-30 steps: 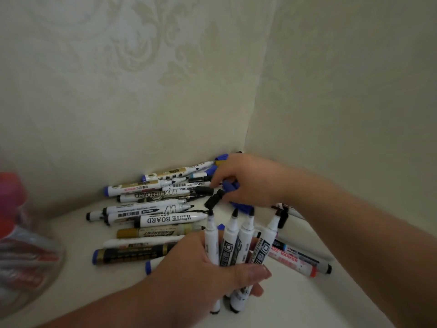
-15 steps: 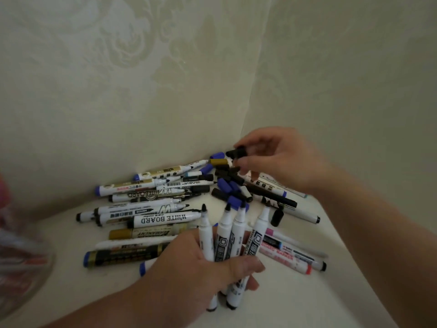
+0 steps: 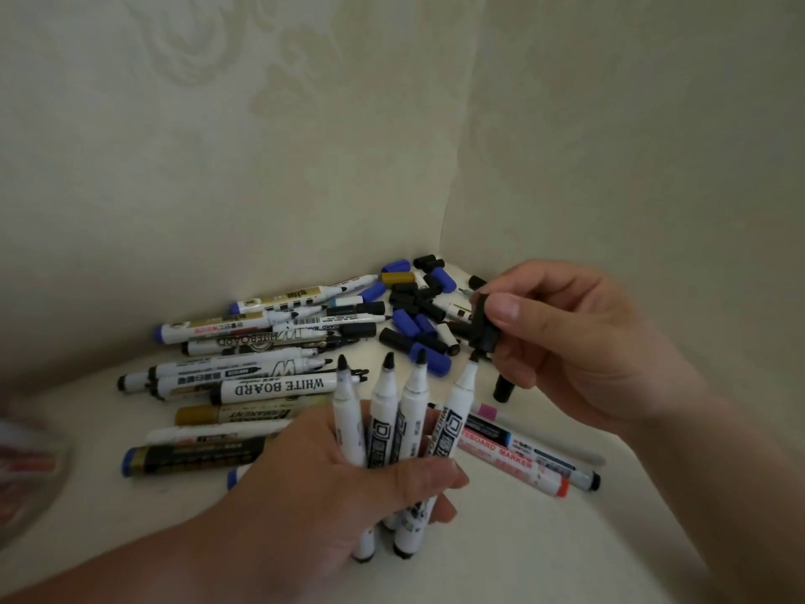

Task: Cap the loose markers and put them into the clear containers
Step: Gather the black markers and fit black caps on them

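As I look down through the head camera, my left hand (image 3: 322,486) is nearest, clenched round four uncapped markers (image 3: 383,411) held upright in a fan, their four black tips pointing up. Just above the tip of the rightmost one, my right hand (image 3: 575,346) pinches one black cap (image 3: 481,329) between thumb and fingers. Cap and tip are very close, and I cannot tell whether they touch. One more black cap (image 3: 503,388) shows just below that hand.

Behind the held markers, on the cream surface (image 3: 522,560), three markers (image 3: 509,462) lie side by side to the right, one with a red end. To the left lies a loose pile of markers (image 3: 279,385), roughly ten of them. They overlap, so I cannot count them exactly. At least two have blue ends and one has a gold end.

At the left edge I see one clear container (image 3: 26,459), blurred, with red shapes inside.

Further back, in the corner, sits a heap of loose caps (image 3: 418,307), about six blue, several black and one gold cap (image 3: 397,277). The patterned wall (image 3: 261,146) rises behind them.
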`<state>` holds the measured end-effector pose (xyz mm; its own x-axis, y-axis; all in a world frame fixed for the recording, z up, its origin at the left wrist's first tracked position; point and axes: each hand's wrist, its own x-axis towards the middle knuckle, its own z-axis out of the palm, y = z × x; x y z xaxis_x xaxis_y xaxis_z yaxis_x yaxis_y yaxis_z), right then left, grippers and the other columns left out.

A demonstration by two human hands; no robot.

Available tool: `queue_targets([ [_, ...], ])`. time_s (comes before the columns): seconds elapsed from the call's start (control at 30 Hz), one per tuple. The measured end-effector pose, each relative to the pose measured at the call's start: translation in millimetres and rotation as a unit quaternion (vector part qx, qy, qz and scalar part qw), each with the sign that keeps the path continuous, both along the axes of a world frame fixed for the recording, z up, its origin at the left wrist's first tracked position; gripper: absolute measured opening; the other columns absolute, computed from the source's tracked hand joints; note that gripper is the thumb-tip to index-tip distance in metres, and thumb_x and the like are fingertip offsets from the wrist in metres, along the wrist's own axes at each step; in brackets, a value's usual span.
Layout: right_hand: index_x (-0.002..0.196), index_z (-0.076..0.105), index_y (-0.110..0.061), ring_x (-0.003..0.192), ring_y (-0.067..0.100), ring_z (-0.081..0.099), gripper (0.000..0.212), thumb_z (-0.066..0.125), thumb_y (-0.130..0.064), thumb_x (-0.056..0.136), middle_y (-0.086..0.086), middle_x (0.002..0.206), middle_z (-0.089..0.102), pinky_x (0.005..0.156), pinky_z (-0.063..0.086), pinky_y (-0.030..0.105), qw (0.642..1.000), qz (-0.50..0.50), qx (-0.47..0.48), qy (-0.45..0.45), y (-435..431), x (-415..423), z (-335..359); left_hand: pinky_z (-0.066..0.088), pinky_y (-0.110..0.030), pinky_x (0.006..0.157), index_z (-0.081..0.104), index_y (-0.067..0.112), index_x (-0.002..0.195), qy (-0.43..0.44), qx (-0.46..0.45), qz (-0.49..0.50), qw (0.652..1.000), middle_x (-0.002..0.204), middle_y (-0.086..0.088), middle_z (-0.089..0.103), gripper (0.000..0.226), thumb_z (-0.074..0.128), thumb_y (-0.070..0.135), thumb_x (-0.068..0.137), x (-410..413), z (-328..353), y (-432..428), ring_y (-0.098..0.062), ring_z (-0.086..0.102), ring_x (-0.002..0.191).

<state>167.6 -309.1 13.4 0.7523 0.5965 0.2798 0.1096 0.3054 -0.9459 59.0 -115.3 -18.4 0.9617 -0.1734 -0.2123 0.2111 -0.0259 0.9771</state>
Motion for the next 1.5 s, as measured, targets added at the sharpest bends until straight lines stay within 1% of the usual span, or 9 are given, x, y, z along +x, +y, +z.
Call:
queue_targets([
  [0.17,0.083,0.079,-0.011,0.049,0.017,0.057,0.017,0.085,-0.02,0.07,0.014,0.071,0.069,0.043,0.047,0.023,0.999,0.018,-0.032,-0.036,0,0,-4,0.06,-0.024,0.077,0.082,0.031,0.083,-0.009,0.013,-0.004,1.0,0.084,-0.003,0.08,0.028,0.075,0.043,0.059,-2,2,1,-0.015,0.077,0.083],
  [0.33,0.083,0.072,0.0,0.056,0.022,0.065,0.035,0.089,-0.027,0.07,0.021,0.075,0.069,0.047,0.051,0.029,0.992,0.034,-0.103,-0.063,-3,-4,1,0.057,-0.016,0.067,0.082,0.026,0.083,-0.014,0.0,0.0,1.0,0.082,-0.002,0.079,0.025,0.076,0.035,0.061,-4,4,0,-0.013,0.077,0.078],
  [0.5,0.087,0.07,0.003,0.061,0.021,0.071,0.02,0.079,-0.011,0.076,0.024,0.079,0.073,0.058,0.059,0.03,0.985,0.037,-0.132,-0.103,-5,-12,9,0.054,-0.013,0.059,0.081,0.013,0.085,-0.011,-0.012,0.009,1.0,0.078,-0.004,0.079,0.03,0.076,0.028,0.059,-5,6,-3,-0.011,0.076,0.073],
  [0.73,0.086,0.067,0.004,0.063,0.028,0.073,0.025,0.081,-0.012,0.072,0.03,0.076,0.071,0.062,0.062,0.035,0.98,0.016,-0.155,-0.125,-6,-18,12,0.055,-0.014,0.064,0.081,0.015,0.083,-0.027,-0.005,0.011,1.0,0.081,-0.002,0.079,0.029,0.076,0.03,0.059,-9,5,-2,-0.012,0.077,0.077],
  [0.87,0.088,0.066,0.004,0.066,0.027,0.075,0.025,0.08,-0.011,0.073,0.024,0.077,0.074,0.065,0.062,0.034,0.981,0.048,-0.149,-0.116,-7,-20,12,0.058,-0.018,0.067,0.081,0.024,0.083,-0.048,0.028,0.005,0.998,0.08,0.001,0.079,0.029,0.075,0.039,0.059,-12,2,1,-0.01,0.076,0.077],
  [1.1,0.094,0.064,0.008,0.071,0.024,0.075,0.021,0.072,0.006,0.074,0.019,0.082,0.076,0.068,0.061,0.03,0.981,0.082,-0.15,-0.093,-10,-18,12,0.058,-0.018,0.07,0.08,0.036,0.08,-0.058,0.043,-0.014,0.997,0.08,0.002,0.079,0.021,0.073,0.041,0.061,-12,3,3,-0.01,0.076,0.078],
  [1.27,0.091,0.067,0.002,0.067,0.024,0.073,0.021,0.08,-0.009,0.078,0.023,0.081,0.073,0.063,0.061,0.031,0.982,0.1,-0.141,-0.08,-10,-9,8,0.058,-0.019,0.071,0.081,0.028,0.087,-0.034,0.002,-0.044,0.998,0.084,-0.001,0.079,0.021,0.074,0.032,0.069,-9,4,3,-0.014,0.076,0.081],
  [1.37,0.086,0.069,-0.008,0.061,0.026,0.069,0.019,0.084,-0.017,0.079,0.032,0.081,0.068,0.056,0.058,0.031,0.981,0.103,-0.152,-0.067,-14,0,4,0.061,-0.027,0.074,0.078,0.035,0.095,-0.027,-0.032,-0.037,0.998,0.091,-0.001,0.08,0.023,0.074,0.03,0.073,-7,1,2,-0.019,0.076,0.08],
  [1.5,0.083,0.069,-0.008,0.05,0.019,0.062,0.025,0.087,-0.025,0.076,0.022,0.072,0.069,0.045,0.05,0.024,0.973,0.117,-0.197,-0.035,-22,10,1,0.061,-0.035,0.076,0.077,0.038,0.1,-0.025,-0.071,-0.053,0.996,0.097,-0.005,0.079,0.024,0.078,0.027,0.079,-4,-3,6,-0.02,0.073,0.078],
])
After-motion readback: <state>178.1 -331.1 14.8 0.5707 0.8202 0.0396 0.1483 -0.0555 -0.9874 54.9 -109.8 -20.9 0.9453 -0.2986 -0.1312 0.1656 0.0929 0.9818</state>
